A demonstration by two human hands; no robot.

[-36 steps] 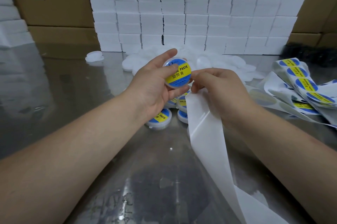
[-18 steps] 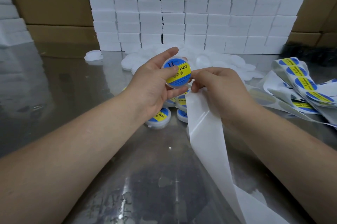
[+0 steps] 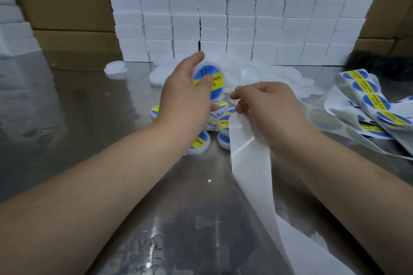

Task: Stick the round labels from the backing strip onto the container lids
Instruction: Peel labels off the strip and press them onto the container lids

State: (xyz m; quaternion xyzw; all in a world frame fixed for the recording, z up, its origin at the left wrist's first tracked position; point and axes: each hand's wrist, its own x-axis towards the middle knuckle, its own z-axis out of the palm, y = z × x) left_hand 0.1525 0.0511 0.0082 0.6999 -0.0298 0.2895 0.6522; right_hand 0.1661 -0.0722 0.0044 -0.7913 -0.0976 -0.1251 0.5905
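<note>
Left hand (image 3: 185,95) above labelled pile (image 3: 201,141), fingers curled round white round container (image 3: 214,83); its lid carries blue-yellow label facing camera, one finger across label.
Right hand (image 3: 268,109) just right of pile, near container but not touching it, fingertips pinching top end of bare backing strip (image 3: 250,162).
Strip trails from pile toward camera over bench (image 3: 89,118).
Unlabelled white lids (image 3: 288,73) heaped behind pile.
Unused labels (image 3: 371,100) bunched well right of pile.
</note>
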